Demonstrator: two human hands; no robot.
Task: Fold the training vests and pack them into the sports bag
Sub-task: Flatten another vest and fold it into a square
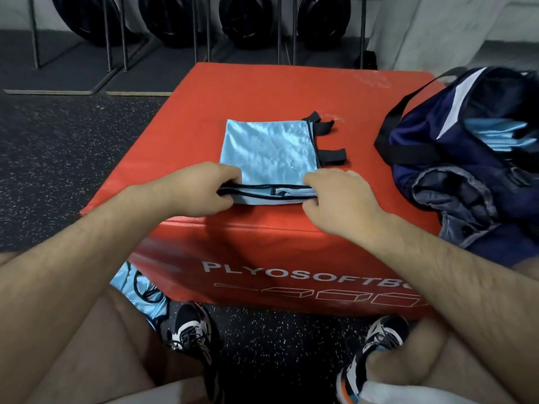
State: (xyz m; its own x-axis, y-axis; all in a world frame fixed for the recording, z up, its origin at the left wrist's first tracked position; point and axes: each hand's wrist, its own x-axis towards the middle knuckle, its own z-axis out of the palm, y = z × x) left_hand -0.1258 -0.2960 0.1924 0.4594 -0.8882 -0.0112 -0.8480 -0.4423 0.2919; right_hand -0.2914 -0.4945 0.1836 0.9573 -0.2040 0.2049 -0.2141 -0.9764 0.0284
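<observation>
A light-blue training vest (pixel 269 153) with black trim lies folded flat on top of the red plyo box (pixel 186 118); its black straps stick out at the far right corner. My left hand (pixel 201 189) pinches the near left corner of the vest. At the near right corner my right hand (pixel 339 196) grips the same folded edge. The navy sports bag (pixel 455 141) stands open on the box's right side, with folded light-blue vests (pixel 495 135) showing inside.
More light-blue vest fabric (pixel 140 290) hangs by my left knee, beside the box front. A grey garment (pixel 455 196) lies against the bag. Weight plates on a rack (pixel 248 21) stand behind the box. Speckled rubber floor surrounds it.
</observation>
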